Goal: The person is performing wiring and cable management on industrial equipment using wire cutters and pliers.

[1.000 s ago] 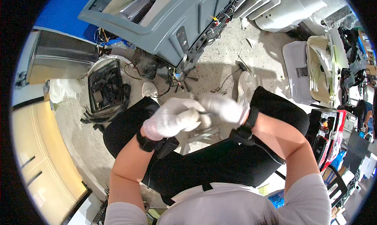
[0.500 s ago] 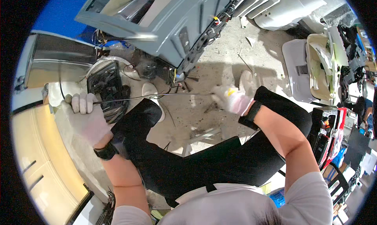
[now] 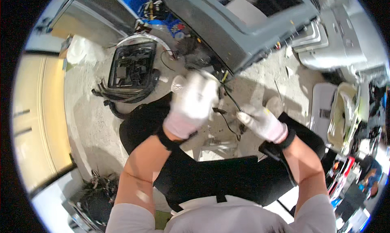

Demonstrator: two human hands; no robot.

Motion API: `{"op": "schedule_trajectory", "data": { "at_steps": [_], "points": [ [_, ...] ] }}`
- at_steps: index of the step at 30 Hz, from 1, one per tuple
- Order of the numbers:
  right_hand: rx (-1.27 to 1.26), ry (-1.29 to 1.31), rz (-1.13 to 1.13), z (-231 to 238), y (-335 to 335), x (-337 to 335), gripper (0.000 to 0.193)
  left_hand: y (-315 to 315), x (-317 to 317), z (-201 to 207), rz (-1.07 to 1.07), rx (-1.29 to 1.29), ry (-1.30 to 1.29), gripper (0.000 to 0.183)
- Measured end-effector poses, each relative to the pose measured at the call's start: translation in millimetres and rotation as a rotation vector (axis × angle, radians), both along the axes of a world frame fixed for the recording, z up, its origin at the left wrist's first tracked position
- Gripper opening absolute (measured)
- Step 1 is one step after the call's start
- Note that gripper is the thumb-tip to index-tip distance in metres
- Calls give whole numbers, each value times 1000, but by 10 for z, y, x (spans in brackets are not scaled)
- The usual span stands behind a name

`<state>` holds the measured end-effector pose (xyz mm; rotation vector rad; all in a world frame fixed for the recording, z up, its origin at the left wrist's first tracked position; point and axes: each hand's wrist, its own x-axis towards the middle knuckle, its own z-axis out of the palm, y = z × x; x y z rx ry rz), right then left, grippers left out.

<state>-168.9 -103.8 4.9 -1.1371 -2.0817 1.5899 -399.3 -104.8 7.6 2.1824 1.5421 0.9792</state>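
My right hand [image 3: 264,121], in a white glove, pinches a thin black cable [image 3: 232,98] between thumb and fingers. From there the cable runs up and left toward the corner of a large grey panel [image 3: 239,42]. My left hand [image 3: 193,101], gloved too, is raised in front of my left knee, beside the cable. Motion smears its fingers, so I cannot make out whether it holds anything. Below the hands a loose dark wire [image 3: 230,127] hangs or lies over the floor; where it joins is hidden.
Left of my feet sits a black rectangular part [image 3: 134,66], with thick black hoses [image 3: 130,98] at its near side. A yellow cabinet [image 3: 44,115] stands at the far left. Pale grey and cream bins [image 3: 323,101] are on the right. Dark tangled wires [image 3: 95,196] lie at lower left.
My left hand has moved right, from the far left toward the middle, and the cable no longer stretches straight across between both hands. My right hand has shifted slightly right and down. The view has turned.
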Motion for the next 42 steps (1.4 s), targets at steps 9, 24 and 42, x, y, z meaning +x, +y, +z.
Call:
{"op": "schedule_trajectory", "data": {
  "at_steps": [9, 24, 42],
  "points": [
    [-623, 478, -409, 419, 42, -263, 31, -317, 111, -366, -663, -689, 157, 30],
    [-394, 576, -433, 434, 258, -265, 45, -376, 169, 37, -899, -1220, -29, 54],
    [306, -408, -49, 706, -460, -760, 26, -542, 376, -299, -750, -898, -179, 36]
  ]
}}
